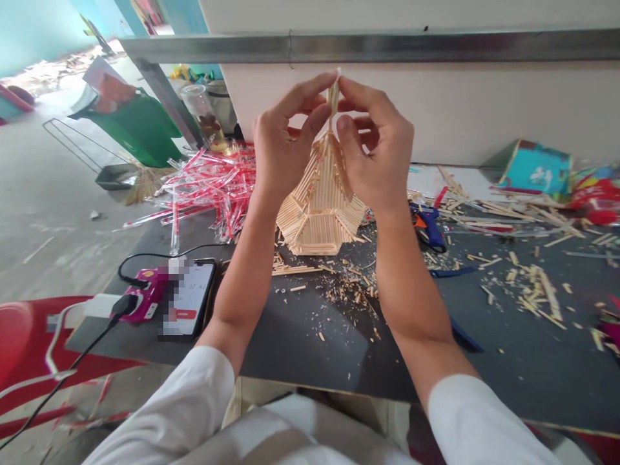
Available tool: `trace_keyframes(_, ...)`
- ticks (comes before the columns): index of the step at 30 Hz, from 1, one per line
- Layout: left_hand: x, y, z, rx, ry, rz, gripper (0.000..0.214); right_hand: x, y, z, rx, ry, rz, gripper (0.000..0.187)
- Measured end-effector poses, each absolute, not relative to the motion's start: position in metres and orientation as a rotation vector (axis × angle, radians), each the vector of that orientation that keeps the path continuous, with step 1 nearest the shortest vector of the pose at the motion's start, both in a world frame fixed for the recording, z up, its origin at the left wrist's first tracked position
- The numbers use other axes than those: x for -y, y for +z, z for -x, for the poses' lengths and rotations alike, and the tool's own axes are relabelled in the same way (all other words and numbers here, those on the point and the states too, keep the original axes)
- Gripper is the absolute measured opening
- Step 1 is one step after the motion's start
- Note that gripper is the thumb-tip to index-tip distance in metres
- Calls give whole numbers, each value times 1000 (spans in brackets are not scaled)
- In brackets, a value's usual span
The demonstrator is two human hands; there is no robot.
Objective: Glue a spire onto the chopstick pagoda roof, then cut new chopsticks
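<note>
- Tbl (310,368) front strip was left mostly bare.
- Phone (194,300) was set L, scraps (361,290) strewn mid-tbl.
- Stick model (322,226) was centred, body below hands.
- Its spire (332,97) was pinched by L hand (285,139) & R hand (380,142).
- White panel (484,110) was seen behind.

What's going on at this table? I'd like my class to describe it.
A person's left hand and right hand are raised around the narrow top of a stick model, with fingertips at its tip. How firmly each grips is unclear. The model's wide base seems to rest on the dark table, amid scattered stick scraps. A blue glue gun lies beyond the right forearm, and a phone lies left of the left forearm.
</note>
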State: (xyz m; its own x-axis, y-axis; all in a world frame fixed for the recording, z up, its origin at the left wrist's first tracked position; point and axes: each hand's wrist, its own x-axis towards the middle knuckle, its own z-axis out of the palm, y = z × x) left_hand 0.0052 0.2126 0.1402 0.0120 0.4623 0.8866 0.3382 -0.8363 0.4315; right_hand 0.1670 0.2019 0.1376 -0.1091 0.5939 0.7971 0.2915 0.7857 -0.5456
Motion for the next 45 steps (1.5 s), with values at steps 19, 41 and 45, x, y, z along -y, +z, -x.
trace_keyframes(19, -227, 135, 2, -817, 1910, -2111, 35, -205, 134, -171, 1766, 282, 695, 56)
trace_keyframes(41, -209, 144, -3, -871, 1921, -2085, 27, -195, 141, -178, 1806, 301, 752, 40)
trace_keyframes(45, -207, 143, -4, -904, 1939, -2088, 32, -194, 141, -179, 1808, 314, 754, 41)
